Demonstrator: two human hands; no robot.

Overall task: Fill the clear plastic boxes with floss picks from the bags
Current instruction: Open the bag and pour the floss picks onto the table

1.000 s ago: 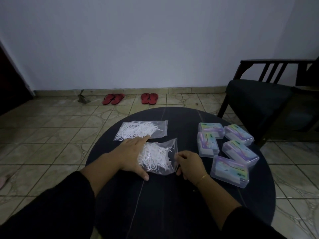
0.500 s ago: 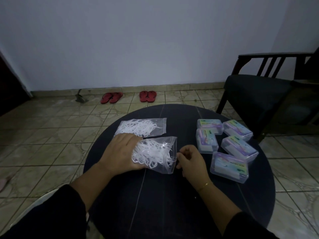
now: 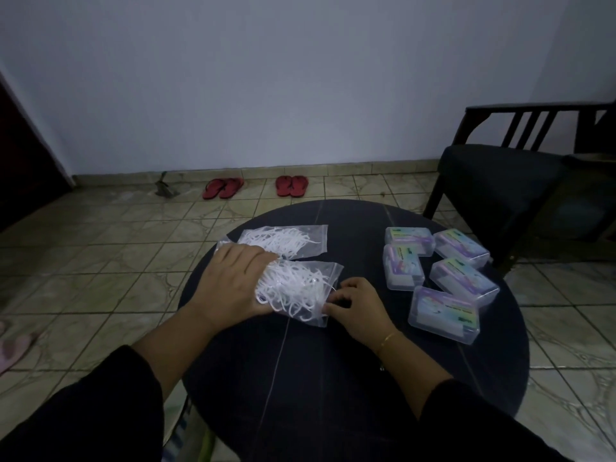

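Centre frame, left hand (image 3: 233,285) clamped round the near bag (image 3: 300,290), right hand (image 3: 358,308) pinching its lower edge: opening step, boxes (image 3: 446,278) at right waiting, mouth probably needing prising next.

Round, dark bench (image 3: 333,378) on a tiled floor (image 3: 83,261). On its left half, two clear bags of white floss picks: far bag (image 3: 286,240) flat, near bag (image 3: 300,291) just in front of it, edges close or overlapping. On the right half, five clear plastic boxes (image 3: 443,271) with coloured labels, clustered near the rim, several touching. Left hand (image 3: 233,285) over the near bag's left end; right hand (image 3: 356,305) at its right edge, resting on the bench.
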